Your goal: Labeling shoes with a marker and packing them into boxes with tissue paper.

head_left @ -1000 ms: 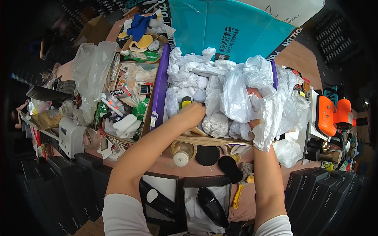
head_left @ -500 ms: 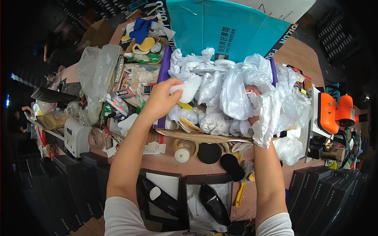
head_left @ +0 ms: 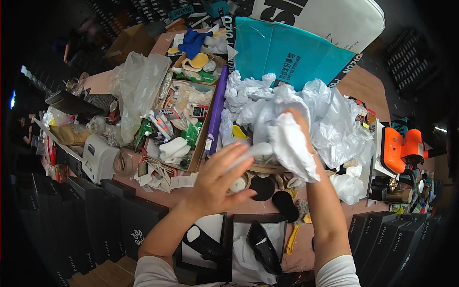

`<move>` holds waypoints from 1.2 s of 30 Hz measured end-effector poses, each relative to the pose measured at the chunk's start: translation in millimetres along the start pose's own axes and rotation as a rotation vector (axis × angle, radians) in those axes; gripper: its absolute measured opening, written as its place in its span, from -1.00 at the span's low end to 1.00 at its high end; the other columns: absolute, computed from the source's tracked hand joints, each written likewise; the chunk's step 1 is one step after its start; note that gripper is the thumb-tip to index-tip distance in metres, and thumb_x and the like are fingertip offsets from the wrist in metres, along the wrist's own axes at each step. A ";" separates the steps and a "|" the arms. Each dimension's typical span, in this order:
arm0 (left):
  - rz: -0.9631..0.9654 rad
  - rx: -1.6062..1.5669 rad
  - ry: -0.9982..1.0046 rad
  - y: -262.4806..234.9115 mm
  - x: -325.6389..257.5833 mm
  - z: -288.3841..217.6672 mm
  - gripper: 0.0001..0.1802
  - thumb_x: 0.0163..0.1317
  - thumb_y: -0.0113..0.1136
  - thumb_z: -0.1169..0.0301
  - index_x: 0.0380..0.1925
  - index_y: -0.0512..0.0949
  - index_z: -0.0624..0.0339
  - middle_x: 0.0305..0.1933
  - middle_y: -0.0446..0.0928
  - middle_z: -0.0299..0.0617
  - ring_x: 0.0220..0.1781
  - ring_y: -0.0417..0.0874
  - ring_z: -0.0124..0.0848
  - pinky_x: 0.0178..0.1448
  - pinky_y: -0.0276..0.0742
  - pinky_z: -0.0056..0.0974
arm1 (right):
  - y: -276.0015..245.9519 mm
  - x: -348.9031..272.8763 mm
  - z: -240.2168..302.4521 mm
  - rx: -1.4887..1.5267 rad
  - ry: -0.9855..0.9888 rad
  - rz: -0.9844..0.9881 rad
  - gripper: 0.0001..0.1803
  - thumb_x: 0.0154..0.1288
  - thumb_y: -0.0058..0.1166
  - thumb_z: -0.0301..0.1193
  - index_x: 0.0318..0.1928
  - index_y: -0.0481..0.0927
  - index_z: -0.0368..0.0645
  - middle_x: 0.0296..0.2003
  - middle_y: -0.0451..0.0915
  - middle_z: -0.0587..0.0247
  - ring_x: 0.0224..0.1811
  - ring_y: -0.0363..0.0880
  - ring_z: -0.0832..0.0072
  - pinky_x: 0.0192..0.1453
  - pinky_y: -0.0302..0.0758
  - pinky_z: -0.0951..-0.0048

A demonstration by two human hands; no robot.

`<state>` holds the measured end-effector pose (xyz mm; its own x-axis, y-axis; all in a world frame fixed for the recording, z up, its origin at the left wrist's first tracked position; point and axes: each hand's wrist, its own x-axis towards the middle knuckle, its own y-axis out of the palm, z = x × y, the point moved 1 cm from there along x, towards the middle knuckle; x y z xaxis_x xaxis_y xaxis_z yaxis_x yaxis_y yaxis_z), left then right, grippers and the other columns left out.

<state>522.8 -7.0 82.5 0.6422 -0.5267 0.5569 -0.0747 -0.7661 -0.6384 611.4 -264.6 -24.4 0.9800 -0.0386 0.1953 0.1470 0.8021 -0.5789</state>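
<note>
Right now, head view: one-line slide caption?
Motion-blurred left hand beside crumpled white wrapping; right hand partly hidden by it; boxed black shoe in the foreground.

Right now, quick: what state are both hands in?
Left hand: open, thumb and fingers apart; blurred white piece at the fingers, grip unclear.
Right hand: partly hidden by crumpled white material; cannot tell whether open or closed.

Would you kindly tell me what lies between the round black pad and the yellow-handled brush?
In the head view, a black oval pad lies between the round black pad and the yellow-handled brush.
</note>
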 end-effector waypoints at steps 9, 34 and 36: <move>0.320 0.261 -0.353 56.7 27.5 75.7 -0.59 0.14 0.28 0.25 -0.12 0.55 0.36 -0.01 0.52 0.14 -0.04 0.58 0.06 0.00 0.52 -0.06 | 58.7 -3.2 15.5 0.471 0.242 0.509 -0.62 0.32 -0.04 -0.44 0.14 0.46 -0.22 -0.08 0.59 -0.09 -0.16 0.65 0.27 -0.06 0.56 0.26; 0.273 0.327 -0.410 109.2 44.3 120.6 -0.21 -0.07 0.44 0.19 0.12 0.35 0.40 0.25 0.29 0.09 0.12 0.52 0.03 0.10 0.49 -0.04 | -4.7 6.8 16.5 0.289 0.010 0.194 -0.63 0.23 0.18 -0.38 -0.01 0.57 -0.35 -0.26 0.66 0.07 -0.28 0.65 0.41 -0.28 0.58 0.39; 0.217 0.340 -0.492 112.3 38.0 130.2 -0.30 0.00 0.36 0.20 0.13 0.39 0.30 0.28 0.32 0.05 0.10 0.54 0.02 0.05 0.53 -0.07 | -52.4 -15.2 58.7 0.324 0.226 0.113 -0.73 0.26 0.12 -0.48 -0.06 0.60 -0.32 -0.27 0.66 0.06 -0.28 0.64 0.48 -0.33 0.56 0.52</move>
<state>638.1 -65.1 -37.3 0.9212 -0.3637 0.1382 -0.0480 -0.4588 -0.8873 580.9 -271.0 49.5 0.9977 -0.0407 -0.0545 0.0225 0.9535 -0.3005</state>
